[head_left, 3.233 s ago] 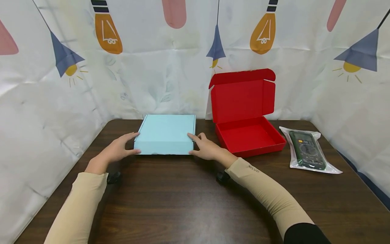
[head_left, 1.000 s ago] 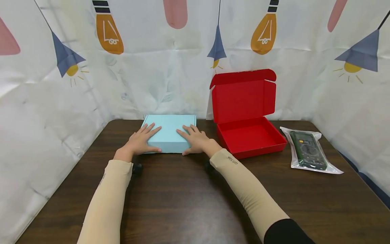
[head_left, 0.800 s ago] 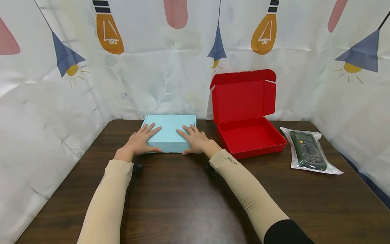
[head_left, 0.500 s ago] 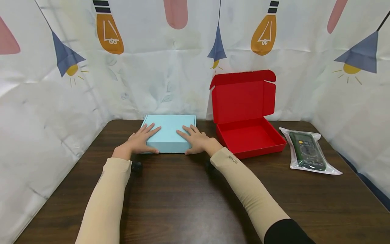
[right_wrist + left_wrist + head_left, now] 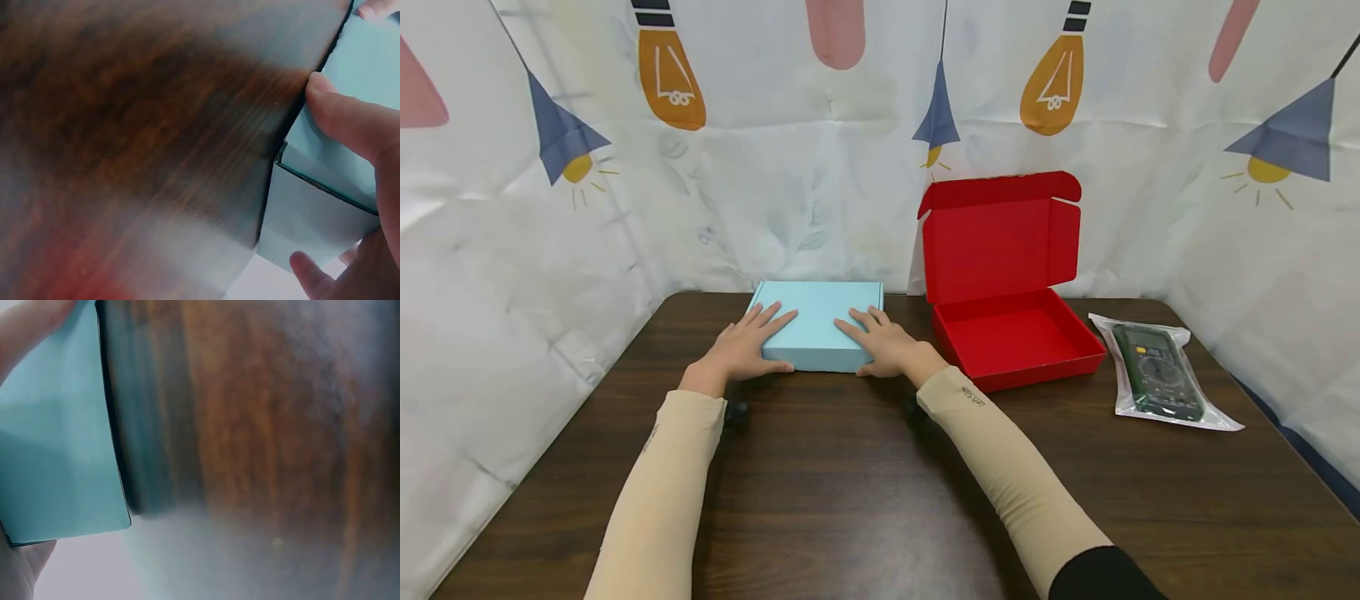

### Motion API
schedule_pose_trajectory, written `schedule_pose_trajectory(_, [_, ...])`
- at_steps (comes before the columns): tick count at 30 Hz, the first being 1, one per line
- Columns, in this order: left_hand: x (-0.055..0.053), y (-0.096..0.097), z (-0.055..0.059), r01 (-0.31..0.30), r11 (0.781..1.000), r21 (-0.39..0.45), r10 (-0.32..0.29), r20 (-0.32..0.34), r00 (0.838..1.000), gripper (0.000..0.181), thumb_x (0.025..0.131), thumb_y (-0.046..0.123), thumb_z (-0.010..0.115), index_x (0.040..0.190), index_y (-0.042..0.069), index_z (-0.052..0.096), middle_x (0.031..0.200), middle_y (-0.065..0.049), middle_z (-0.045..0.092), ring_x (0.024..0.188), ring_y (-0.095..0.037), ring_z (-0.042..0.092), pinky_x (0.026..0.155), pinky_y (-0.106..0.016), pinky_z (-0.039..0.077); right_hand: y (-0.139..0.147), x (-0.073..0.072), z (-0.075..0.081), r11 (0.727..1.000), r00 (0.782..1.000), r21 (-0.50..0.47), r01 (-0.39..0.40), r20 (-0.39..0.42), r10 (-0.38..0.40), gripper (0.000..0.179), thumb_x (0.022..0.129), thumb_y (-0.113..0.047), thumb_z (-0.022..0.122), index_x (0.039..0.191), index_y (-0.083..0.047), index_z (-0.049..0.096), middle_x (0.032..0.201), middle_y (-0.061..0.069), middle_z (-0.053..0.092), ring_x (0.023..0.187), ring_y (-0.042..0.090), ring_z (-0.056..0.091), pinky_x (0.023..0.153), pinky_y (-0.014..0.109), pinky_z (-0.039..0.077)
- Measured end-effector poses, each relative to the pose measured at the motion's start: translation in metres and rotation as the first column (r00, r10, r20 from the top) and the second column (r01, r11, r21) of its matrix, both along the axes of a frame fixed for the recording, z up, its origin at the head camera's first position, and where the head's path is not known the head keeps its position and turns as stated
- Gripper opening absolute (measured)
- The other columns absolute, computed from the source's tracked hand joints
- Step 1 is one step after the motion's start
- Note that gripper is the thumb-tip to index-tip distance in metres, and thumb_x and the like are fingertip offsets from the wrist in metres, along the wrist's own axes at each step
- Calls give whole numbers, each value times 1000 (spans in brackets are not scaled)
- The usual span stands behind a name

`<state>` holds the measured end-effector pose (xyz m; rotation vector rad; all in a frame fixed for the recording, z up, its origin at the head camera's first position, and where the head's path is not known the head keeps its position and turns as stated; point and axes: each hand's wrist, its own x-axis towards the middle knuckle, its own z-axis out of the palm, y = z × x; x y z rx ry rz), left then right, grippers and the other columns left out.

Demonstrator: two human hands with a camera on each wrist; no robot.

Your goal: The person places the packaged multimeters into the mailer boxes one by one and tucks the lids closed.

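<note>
A light blue cardboard box [image 5: 820, 321] lies closed at the far edge of the table, left of centre. Both hands are on it in the head view. My left hand [image 5: 741, 346] spreads its straight fingers over the lid's left part, its thumb along the front wall. Over the right part lies my right hand [image 5: 887, 342], fingers spread likewise. In the right wrist view the right thumb [image 5: 350, 115] presses the box front [image 5: 331, 153] near its corner. The left wrist view shows the left thumb [image 5: 25, 331] on the box front [image 5: 56, 444].
Right of the blue box stands a red cardboard box [image 5: 1015, 333] with its lid raised. Farther right lies a dark green multimeter [image 5: 1157, 371] in a clear plastic bag [image 5: 1123, 400]. A printed white curtain [image 5: 737, 208] hangs behind the brown table [image 5: 850, 483].
Both hands have moved inward from the blue box's side edges, and their fingers now spread over its lid. Over the last second they have hardly moved. The red box and the bagged multimeter stay put.
</note>
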<state>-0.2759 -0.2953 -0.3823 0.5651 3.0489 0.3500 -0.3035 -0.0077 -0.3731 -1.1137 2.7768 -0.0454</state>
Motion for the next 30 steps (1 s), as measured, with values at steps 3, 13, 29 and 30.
schedule_pose_trajectory(3, [1, 1, 0, 1, 1000, 10, -1, 0, 1000, 96, 90, 50, 76, 165, 19, 23, 170, -16, 11, 154, -45, 5, 111, -77, 14, -1, 1, -1, 1000, 1000, 3, -5, -9, 6, 96, 97, -37, 71, 167, -23, 8, 172, 8, 4, 155, 36, 6, 117, 51, 33])
schedule_pose_trajectory(13, [-1, 5, 1, 4, 999, 41, -3, -8, 1000, 95, 90, 44, 79, 164, 17, 26, 169, -18, 14, 153, -47, 5, 114, -71, 18, 0, 0, 0, 1000, 1000, 2, 2, -26, -2, 94, 97, -35, 72, 167, -23, 10, 171, 10, 8, 154, 37, 9, 117, 49, 32])
schedule_pose_trajectory(29, [-6, -2, 3, 43, 998, 55, -45, 40, 998, 102, 86, 37, 84, 164, 15, 23, 169, -20, 9, 153, -49, 1, 109, -79, 15, -4, -2, -3, 999, 998, -41, 27, 60, -25, 95, 98, -31, 71, 167, -25, 5, 171, 11, -7, 156, 35, -7, 121, 57, 17])
schedule_pose_trajectory(30, [-5, -1, 3, 42, 998, 54, -44, 38, 998, 101, 86, 37, 84, 164, 15, 23, 169, -20, 9, 153, -48, 1, 109, -79, 16, -4, -2, -3, 999, 998, -41, 29, 62, -26, 95, 98, -30, 70, 167, -25, 5, 171, 11, -8, 156, 35, -8, 122, 56, 17])
